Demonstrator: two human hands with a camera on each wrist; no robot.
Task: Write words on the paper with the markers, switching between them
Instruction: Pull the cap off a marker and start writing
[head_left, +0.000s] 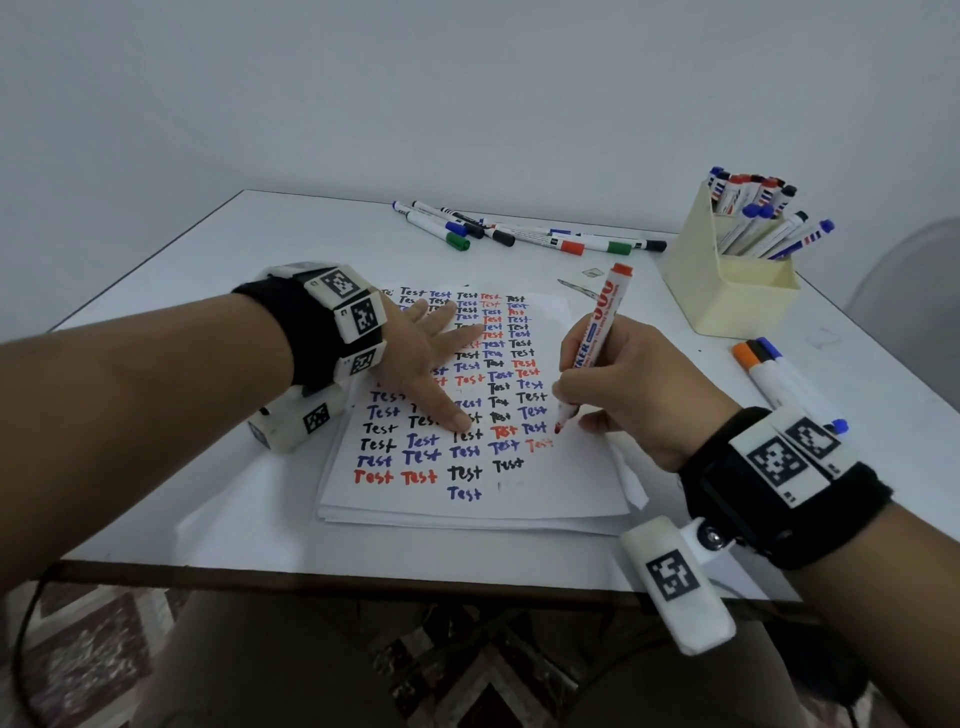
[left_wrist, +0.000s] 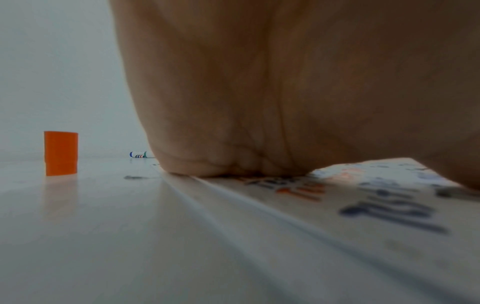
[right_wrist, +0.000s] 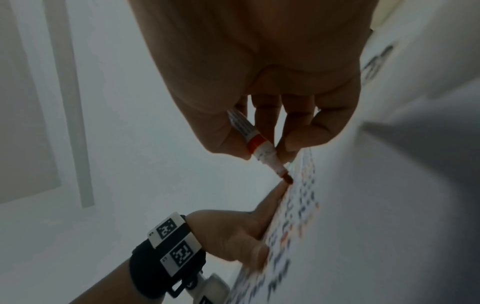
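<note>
A stack of white paper lies in the middle of the table, covered with rows of "Test" in black, blue and red. My right hand grips an uncapped red marker, and its tip sits at the paper's right side just above a faint red "Test". My left hand lies flat on the paper with fingers spread, the heel of its palm pressing the sheet. An orange cap stands upright on the table left of the paper.
Several loose markers lie at the table's back. A cream holder full of markers stands at the back right. Three markers lie near the right edge, beyond my right wrist. The table's front edge is close to me.
</note>
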